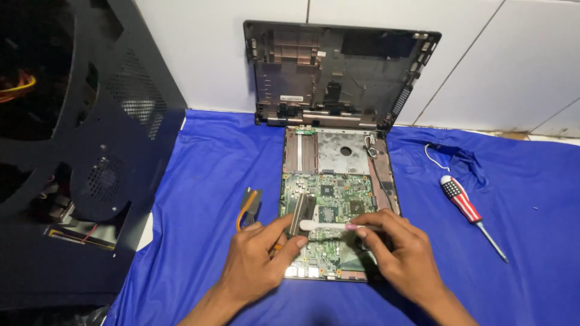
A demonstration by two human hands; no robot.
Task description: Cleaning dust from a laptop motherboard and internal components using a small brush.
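Small white tube [323,226] with a pink tip, lying sideways between both hands, just over the green circuit board [329,217]. Left hand [257,259] curled, thumb and first finger pinching the white end of the tube. Right hand [399,250] curled too, fingertips closed on the pink end. Both hands low in the middle of the view, right above the near half of the board.

Open laptop base [338,199] flat on the blue cloth [205,181], holding the green board inside. Grey metal plate [335,151] and a brown strip [300,152] in the far half of the base. Thin wires [370,148] lying along its right side. Dark square chips [329,192] on the board, and a long grey metal bar [300,212] just beside the left thumb.

Tube thin and short, mostly white, pink at the right end. Cannot tell if a cap is on.

Black laptop cover [338,72] standing up against the white wall [199,48], behind the base. Screwdriver [468,211] with a red, white and blue handle on the cloth, well apart to the right. White cord [432,158] near it. Small grey part with an orange cable [249,208] just left of the base. Big black computer case [90,151] with holes on the far left. Blue cloth spread over the tabletop.
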